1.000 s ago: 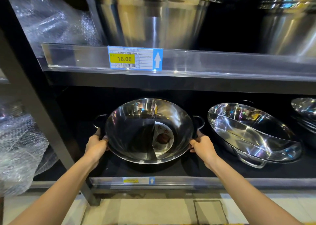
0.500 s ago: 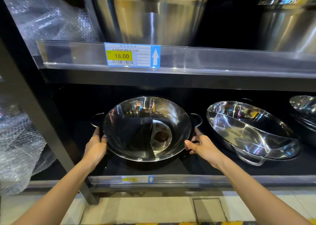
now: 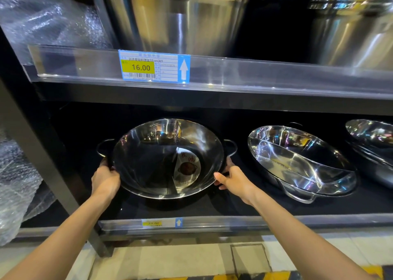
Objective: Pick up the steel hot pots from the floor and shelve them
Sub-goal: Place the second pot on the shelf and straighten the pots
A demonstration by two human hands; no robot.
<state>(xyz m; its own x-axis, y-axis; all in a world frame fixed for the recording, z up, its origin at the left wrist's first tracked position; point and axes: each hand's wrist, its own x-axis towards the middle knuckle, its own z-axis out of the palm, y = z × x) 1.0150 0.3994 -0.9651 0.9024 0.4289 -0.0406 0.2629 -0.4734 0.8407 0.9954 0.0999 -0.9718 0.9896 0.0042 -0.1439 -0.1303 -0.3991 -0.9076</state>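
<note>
Setting the divided pot [image 3: 168, 158] on the lower shelf [image 3: 212, 222]. Left hand [image 3: 105, 179] and right hand [image 3: 236, 180] curled around its rim. Next: let go gently, clear of the neighbouring pot [image 3: 302, 162].

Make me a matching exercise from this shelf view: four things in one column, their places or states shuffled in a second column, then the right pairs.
Things
1. divided hot pot
2. second hot pot
3. price tag reading 16.00
4. bubble wrap

Places or states
A. on the upper shelf's front rail
B. held at its rim by the left hand and right hand
C. bunched at the far left
D. tilted, lower shelf, right of the held pot

Pairs: 1-B, 2-D, 3-A, 4-C
</note>
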